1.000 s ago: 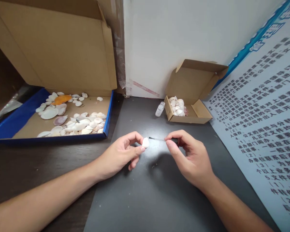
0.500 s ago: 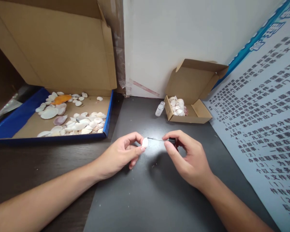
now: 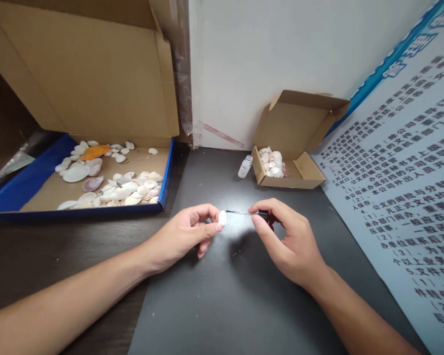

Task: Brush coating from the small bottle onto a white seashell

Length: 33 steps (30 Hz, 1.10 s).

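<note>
Between thumb and fingertips, my left hand point(image 3: 192, 227) pinches a small white seashell point(image 3: 222, 218) above the dark grey mat. My right hand point(image 3: 288, 236) is closed on the black cap of a thin applicator brush point(image 3: 240, 212), which points left. Its tip reaches the shell's upper right edge; I cannot tell whether it touches. Behind the hands, a small clear glass bottle point(image 3: 245, 166) stands without a cap, beside a small brown cardboard box point(image 3: 296, 182) with several white shells point(image 3: 273, 162) piled in its left part.
On the left lies a large open box point(image 3: 114, 213) with blue sides, holding many loose shells and an orange shell point(image 3: 95, 152). A white panel point(image 3: 244, 74) rises at the back. A sheet with printed text point(image 3: 399, 197) leans along the right. Tiny crumbs dot the grey mat point(image 3: 192, 315).
Almost nothing differs. The shell has turned very slightly in my left fingers, and the brush stays at its upper edge.
</note>
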{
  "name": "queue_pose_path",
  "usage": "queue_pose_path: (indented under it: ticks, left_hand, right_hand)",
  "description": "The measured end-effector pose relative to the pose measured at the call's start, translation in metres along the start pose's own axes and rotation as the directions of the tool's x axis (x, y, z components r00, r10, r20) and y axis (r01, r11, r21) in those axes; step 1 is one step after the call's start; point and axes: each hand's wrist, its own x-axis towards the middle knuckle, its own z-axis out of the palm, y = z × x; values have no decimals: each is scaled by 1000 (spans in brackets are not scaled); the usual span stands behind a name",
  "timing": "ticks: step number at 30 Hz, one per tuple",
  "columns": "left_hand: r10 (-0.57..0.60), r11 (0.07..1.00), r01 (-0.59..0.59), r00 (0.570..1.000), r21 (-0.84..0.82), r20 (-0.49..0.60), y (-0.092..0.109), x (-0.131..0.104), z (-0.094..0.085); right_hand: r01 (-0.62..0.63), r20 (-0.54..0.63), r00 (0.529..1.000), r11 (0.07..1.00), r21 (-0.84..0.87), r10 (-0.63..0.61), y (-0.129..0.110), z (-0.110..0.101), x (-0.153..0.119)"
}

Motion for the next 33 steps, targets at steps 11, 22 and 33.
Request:
queue_pose_path:
  ticks: [11,22,33]
  left_hand:
    - [-5,998,7,999,-58,49,1,-2,-1]
    - [6,1000,-5,999,-10,52,2,-2,0]
    - [23,998,-27,998,61,62,1,-1,-1]
  right_hand:
    - [26,42,999,999,38,-28,-1,2,0]
    - [-41,-9,999,999,19,41,-2,2,-1]
    - [-32,22,999,997,66,30,-3,2,-1]
